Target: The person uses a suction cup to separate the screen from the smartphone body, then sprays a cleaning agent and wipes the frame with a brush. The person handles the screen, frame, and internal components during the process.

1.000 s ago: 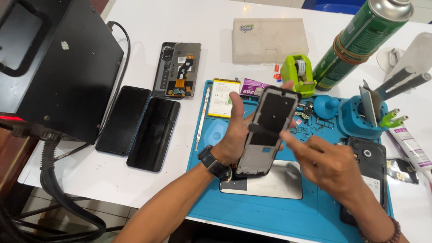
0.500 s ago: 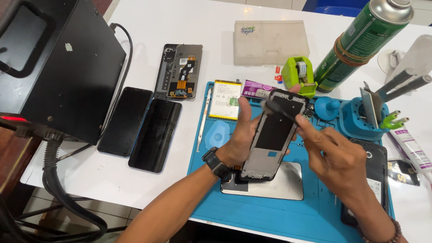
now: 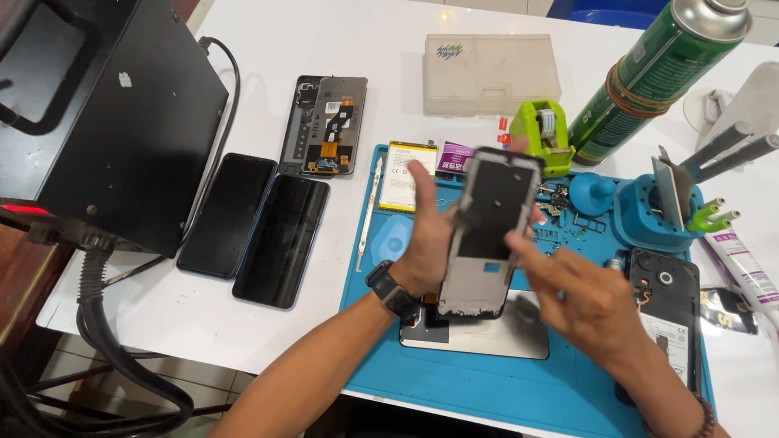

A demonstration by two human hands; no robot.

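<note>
Left hand (image 3: pixel 423 247) had its fingers curled round the left edge of the phone frame (image 3: pixel 488 233), holding it upright over the middle of the blue mat (image 3: pixel 523 377), wrist cocked back. Right hand (image 3: pixel 581 296) came in from the mat's right edge, index finger stretched out touching the frame's right side, other fingers loosely bent, gripping nothing.
</note>
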